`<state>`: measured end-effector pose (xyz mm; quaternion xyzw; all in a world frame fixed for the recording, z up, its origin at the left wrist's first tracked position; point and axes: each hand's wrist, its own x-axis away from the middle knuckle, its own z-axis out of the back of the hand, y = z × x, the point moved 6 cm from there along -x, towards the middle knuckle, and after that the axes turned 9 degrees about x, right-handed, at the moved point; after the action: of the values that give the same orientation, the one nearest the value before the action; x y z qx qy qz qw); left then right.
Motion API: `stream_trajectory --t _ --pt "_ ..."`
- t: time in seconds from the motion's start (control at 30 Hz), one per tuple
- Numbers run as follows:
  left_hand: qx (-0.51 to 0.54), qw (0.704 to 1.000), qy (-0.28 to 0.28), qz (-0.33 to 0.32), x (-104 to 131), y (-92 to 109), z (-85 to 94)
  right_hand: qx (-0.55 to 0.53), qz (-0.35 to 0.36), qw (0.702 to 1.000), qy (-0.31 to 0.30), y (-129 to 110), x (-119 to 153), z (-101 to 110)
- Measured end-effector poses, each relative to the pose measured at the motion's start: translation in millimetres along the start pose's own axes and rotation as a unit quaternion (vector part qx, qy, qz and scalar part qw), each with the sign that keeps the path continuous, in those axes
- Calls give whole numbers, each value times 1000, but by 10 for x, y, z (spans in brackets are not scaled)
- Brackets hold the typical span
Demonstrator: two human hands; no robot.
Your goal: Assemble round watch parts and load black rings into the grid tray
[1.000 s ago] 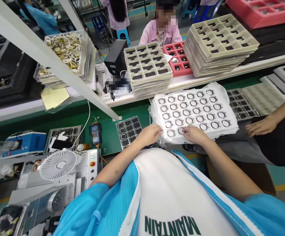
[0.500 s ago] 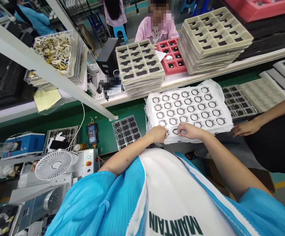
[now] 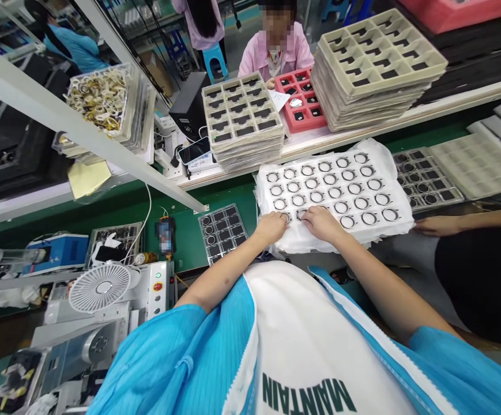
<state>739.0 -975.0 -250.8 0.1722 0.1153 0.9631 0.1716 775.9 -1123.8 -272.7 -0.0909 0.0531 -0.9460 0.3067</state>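
A white tray wrapped in thin white film lies in front of me, with rows of thin dark ring-shaped watch frames in its pockets. At its near left corner, my left hand is closed, with fingertips gripping the edge of one ring in the leftmost column. Just right of it, my right hand pinches the neighbouring ring-shaped watch frame. My hands hide the nearest pockets on that side.
Left of the tray lies a clear tray of dark squares. A fan and control box stand further left. Stacked beige trays and a red tray line the shelf. A co-worker's hand is at the right; another person sits opposite.
Both hands have moved slightly away from me and left, from the nearest row of rings to the row behind it. The co-worker's arm at the right has shifted a little.
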Motion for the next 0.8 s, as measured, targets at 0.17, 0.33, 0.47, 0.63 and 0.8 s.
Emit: stream_trajectory --t 0.17,0.33,0.47,0.63,0.8 --pt "-27 999 -38 -11 -77 111 61 44 29 998 -15 1 -12 -22" --pt "41 998 -49 -23 -89 152 203 -35 44 998 -13 182 -53 -39" --pt "172 984 42 -33 388 -257 325 -163 1 986 45 255 45 60" --pt "190 962 92 173 1536 -1478 -62 -280 -2 957 76 -358 232 241" --pt "123 944 -6 306 2211 -2141 -828 -322 136 936 42 -1478 79 76"
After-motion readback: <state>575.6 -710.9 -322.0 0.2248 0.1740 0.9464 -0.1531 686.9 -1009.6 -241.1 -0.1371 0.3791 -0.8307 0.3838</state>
